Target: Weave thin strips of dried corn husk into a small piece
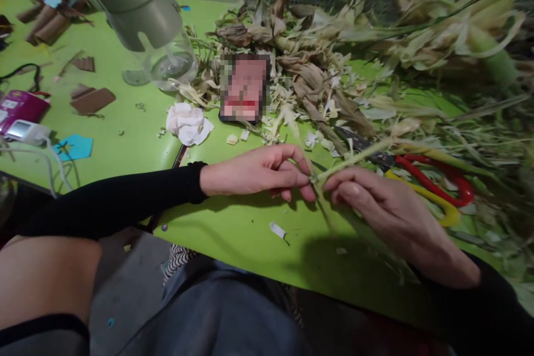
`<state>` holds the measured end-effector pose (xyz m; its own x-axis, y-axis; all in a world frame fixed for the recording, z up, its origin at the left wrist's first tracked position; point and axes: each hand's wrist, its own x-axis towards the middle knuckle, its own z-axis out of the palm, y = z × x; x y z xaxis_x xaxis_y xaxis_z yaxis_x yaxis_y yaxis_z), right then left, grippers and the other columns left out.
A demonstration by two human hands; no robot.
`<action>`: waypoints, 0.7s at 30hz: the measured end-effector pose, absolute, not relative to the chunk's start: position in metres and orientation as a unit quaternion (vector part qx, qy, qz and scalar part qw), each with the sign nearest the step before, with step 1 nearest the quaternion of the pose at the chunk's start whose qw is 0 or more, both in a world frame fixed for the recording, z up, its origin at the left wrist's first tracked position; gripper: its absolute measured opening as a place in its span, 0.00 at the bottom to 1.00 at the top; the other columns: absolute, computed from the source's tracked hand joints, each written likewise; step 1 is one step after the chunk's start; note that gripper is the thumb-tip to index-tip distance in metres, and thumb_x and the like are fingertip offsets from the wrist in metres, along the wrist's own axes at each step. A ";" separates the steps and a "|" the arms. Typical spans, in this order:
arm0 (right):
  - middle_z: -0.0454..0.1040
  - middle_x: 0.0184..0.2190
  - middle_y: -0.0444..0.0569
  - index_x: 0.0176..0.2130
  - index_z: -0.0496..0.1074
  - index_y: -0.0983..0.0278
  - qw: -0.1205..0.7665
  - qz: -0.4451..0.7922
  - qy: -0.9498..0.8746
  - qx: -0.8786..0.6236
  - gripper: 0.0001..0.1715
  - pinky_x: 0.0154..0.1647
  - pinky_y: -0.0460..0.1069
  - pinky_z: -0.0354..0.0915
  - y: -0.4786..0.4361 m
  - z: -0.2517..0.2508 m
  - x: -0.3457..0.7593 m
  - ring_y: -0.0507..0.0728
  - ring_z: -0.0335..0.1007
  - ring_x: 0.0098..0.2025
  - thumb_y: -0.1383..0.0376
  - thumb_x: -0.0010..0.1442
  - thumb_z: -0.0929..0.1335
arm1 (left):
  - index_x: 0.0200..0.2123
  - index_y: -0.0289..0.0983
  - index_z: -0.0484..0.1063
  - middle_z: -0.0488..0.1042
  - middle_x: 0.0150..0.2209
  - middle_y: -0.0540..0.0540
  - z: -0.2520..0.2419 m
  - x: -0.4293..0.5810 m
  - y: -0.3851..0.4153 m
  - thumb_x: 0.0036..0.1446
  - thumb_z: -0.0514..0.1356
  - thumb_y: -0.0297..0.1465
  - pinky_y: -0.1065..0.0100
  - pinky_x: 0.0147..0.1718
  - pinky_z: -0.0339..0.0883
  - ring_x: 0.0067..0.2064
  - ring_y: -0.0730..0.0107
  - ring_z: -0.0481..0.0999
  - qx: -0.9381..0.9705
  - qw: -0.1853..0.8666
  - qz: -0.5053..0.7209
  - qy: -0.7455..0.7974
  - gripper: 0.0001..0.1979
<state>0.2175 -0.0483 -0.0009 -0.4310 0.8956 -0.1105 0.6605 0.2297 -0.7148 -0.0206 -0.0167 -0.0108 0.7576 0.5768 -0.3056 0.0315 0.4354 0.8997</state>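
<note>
Gray-clad lap (217,306) at the near edge of the green desk (237,245), husk pile (312,80) across its far right, scissors (386,161) at the pile's near side. Both hands almost meet above that near edge: left hand (262,172) pinching, right hand (384,206) curled, its grip hard to confirm through blur. Pale stalk (359,157) starts between the fingertips, long axis pointing far-right, right hand nearer most of it.

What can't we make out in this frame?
All in the head view:
Phone: screen hidden by pixelation.
Right hand: some fingers hidden behind the hand itself, so its grip is unclear.
Plant strip: lower end blurred.
Scissors: blades partly covered by the pale stalk.
Bottle: cut off by the top edge.
</note>
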 end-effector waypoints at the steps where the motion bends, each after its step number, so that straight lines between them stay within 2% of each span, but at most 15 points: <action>1: 0.74 0.24 0.48 0.34 0.75 0.59 0.182 0.351 -0.746 -0.536 0.33 0.26 0.51 0.59 -0.048 0.000 0.215 0.56 0.67 0.25 0.36 0.68 0.61 | 0.40 0.36 0.66 0.83 0.36 0.47 -0.010 -0.020 -0.017 0.68 0.60 0.28 0.73 0.34 0.68 0.30 0.80 0.75 0.506 0.792 0.166 0.299 0.04; 3: 0.77 0.28 0.48 0.41 0.77 0.60 0.207 0.374 -0.711 -0.558 0.29 0.27 0.50 0.63 -0.049 0.001 0.209 0.56 0.69 0.28 0.39 0.65 0.66 | 0.38 0.35 0.66 0.82 0.35 0.48 -0.010 -0.018 -0.019 0.67 0.61 0.28 0.73 0.33 0.68 0.29 0.81 0.75 0.510 0.789 0.164 0.301 0.05; 6: 0.77 0.28 0.46 0.47 0.77 0.59 0.246 0.438 -0.665 -0.552 0.29 0.26 0.50 0.64 -0.053 -0.001 0.200 0.55 0.69 0.27 0.41 0.58 0.73 | 0.39 0.36 0.66 0.82 0.32 0.50 -0.010 -0.015 -0.022 0.62 0.67 0.32 0.75 0.28 0.65 0.25 0.83 0.70 0.520 0.777 0.173 0.308 0.12; 8: 0.75 0.27 0.45 0.43 0.77 0.58 0.275 0.464 -0.637 -0.550 0.26 0.24 0.50 0.63 -0.055 -0.003 0.195 0.54 0.67 0.25 0.43 0.57 0.75 | 0.39 0.35 0.68 0.81 0.30 0.51 -0.010 -0.013 -0.023 0.59 0.70 0.36 0.75 0.26 0.64 0.24 0.83 0.68 0.538 0.760 0.172 0.320 0.16; 12: 0.70 0.23 0.41 0.36 0.72 0.56 0.324 0.492 -0.597 -0.545 0.18 0.19 0.49 0.60 -0.060 -0.004 0.190 0.52 0.64 0.21 0.47 0.60 0.75 | 0.36 0.34 0.72 0.80 0.31 0.50 -0.007 -0.014 -0.026 0.61 0.68 0.41 0.74 0.28 0.65 0.26 0.82 0.70 0.583 0.712 0.170 0.352 0.16; 17: 0.70 0.21 0.39 0.35 0.71 0.57 0.338 0.491 -0.596 -0.538 0.20 0.17 0.48 0.59 -0.061 -0.006 0.189 0.51 0.63 0.18 0.47 0.58 0.77 | 0.33 0.34 0.72 0.74 0.29 0.55 -0.006 -0.013 -0.029 0.55 0.72 0.38 0.75 0.29 0.64 0.29 0.80 0.71 0.604 0.678 0.195 0.371 0.16; 21: 0.72 0.21 0.42 0.33 0.74 0.59 0.324 0.471 -0.627 -0.530 0.22 0.18 0.48 0.62 -0.060 -0.007 0.192 0.51 0.65 0.18 0.44 0.63 0.73 | 0.33 0.36 0.67 0.72 0.26 0.57 -0.009 -0.009 -0.032 0.55 0.72 0.33 0.75 0.25 0.62 0.26 0.81 0.72 0.562 0.700 0.206 0.389 0.16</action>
<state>0.1917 -0.0597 -0.0073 -0.2295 0.9688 -0.0936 0.3583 -0.0053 -0.9336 -0.0086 -0.0324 -0.0087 0.6123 0.7259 -0.3135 0.1490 0.2834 0.9473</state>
